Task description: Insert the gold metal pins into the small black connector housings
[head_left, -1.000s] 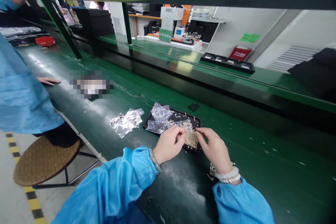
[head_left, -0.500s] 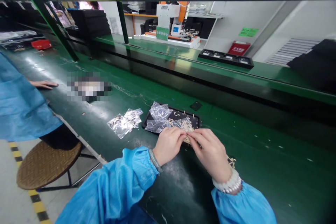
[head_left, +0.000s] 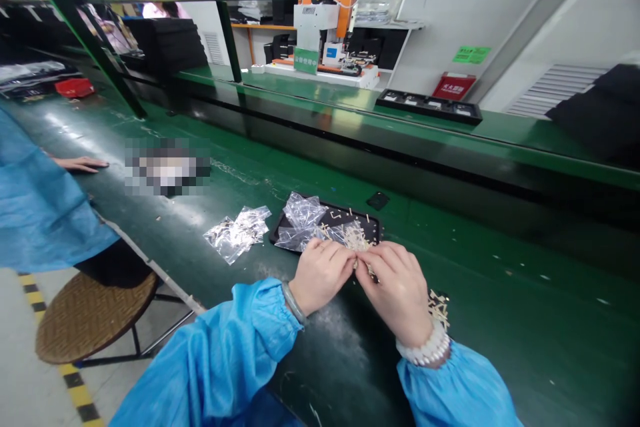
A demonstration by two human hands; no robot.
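Observation:
My left hand [head_left: 323,275] and my right hand [head_left: 395,290] meet at the fingertips over the near edge of a black tray [head_left: 345,203]. Both are closed in a pinch; whatever lies between the fingers is too small or hidden to name. Small beige strip-like pieces [head_left: 356,235] are heaped in the tray just beyond my fingers, with a few scattered behind. Clear plastic bags [head_left: 303,210] lie in the tray's left part. More beige pieces [head_left: 438,310] sit on something dark beside my right wrist, partly covered by it.
Left of the tray, more clear bags [head_left: 239,232] lie on the green bench [head_left: 500,320]. A small black piece [head_left: 378,200] rests behind the tray. At left are a co-worker's hand [head_left: 83,164] and a round stool [head_left: 95,317]. A raised ledge holds a black compartment tray [head_left: 429,107].
My right hand has shifted slightly left and its wrist has turned, uncovering more beige pieces beside it. The fingertips stay together. Someone's arm now shows at the top left corner.

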